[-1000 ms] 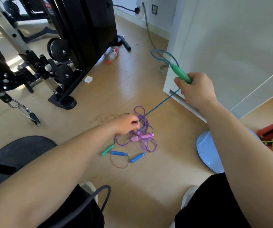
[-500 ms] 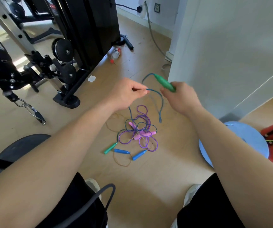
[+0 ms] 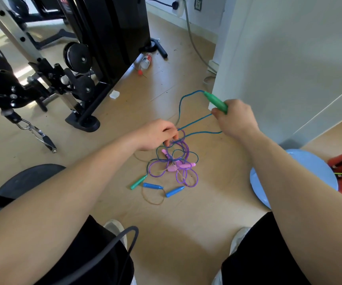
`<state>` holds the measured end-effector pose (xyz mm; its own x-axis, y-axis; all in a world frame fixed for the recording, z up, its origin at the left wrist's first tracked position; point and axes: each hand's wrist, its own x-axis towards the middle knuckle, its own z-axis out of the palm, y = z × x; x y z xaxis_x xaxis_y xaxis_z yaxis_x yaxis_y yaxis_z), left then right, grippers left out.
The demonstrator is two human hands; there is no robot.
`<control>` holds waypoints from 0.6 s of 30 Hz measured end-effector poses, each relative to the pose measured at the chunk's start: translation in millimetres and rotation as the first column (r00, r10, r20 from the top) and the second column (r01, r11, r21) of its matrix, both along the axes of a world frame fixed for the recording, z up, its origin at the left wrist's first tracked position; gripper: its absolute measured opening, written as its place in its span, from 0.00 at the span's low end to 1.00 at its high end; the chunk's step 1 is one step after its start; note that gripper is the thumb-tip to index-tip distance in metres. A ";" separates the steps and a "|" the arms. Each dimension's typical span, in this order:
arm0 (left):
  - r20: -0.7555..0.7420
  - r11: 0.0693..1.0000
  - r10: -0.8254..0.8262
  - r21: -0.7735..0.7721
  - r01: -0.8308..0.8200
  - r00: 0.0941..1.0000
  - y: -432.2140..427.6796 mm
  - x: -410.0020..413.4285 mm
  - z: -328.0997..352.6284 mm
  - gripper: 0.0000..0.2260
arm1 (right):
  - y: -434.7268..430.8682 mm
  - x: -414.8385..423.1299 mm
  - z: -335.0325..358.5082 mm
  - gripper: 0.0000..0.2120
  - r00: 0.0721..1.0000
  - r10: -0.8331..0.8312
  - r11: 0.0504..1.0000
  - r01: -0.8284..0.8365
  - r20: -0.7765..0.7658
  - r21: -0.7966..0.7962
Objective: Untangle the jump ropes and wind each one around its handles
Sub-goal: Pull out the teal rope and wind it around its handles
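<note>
Head-worn view — looks forward, down, near the hands (image 3: 197,128).

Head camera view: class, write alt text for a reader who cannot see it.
A person's right hand holds up a green handle whose blue rope runs down to the left hand, which pinches it above a tangle on the floor. The tangle holds a purple rope, pink handles, two blue handles and a second green handle.

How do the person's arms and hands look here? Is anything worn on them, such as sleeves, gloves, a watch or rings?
The left forearm and the right forearm are bare to the picture's edge: no sleeves show. The left hand and the right hand wear no gloves, and no watch or ring shows on the sides in view. Black clothing covers both thighs.
</note>
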<state>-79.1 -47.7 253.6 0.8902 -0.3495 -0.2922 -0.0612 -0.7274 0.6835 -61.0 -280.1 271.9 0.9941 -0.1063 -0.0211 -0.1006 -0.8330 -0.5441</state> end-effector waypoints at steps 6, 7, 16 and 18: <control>-0.035 0.958 0.120 0.267 -0.106 0.992 68.0 10.6 -28.3 0.14 | -25.7 4.9 -13.2 0.13 0.975 -0.223 0.970 0.219 -0.024 -0.103; -0.017 0.950 0.145 0.283 -0.134 0.989 74.7 11.8 -28.2 0.14 | -28.9 5.9 -13.7 0.13 0.969 -0.243 0.965 0.238 -0.032 -0.109; 0.302 0.998 0.066 -0.030 -0.060 0.951 9.8 10.8 24.8 0.11 | 25.9 -4.2 -1.2 0.17 0.995 0.042 0.999 -0.039 -0.092 0.032; 0.355 0.999 0.036 -0.015 -0.033 0.934 -0.8 10.9 27.5 0.10 | 45.2 -9.9 6.2 0.16 0.984 0.158 0.957 -0.133 -0.078 0.257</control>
<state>-68.1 -48.4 281.1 0.9471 -0.3174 0.0476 -0.2755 -0.7279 0.6279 -70.9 -234.8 278.2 0.9903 0.0599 -0.1255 -0.0514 -0.6809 -0.7306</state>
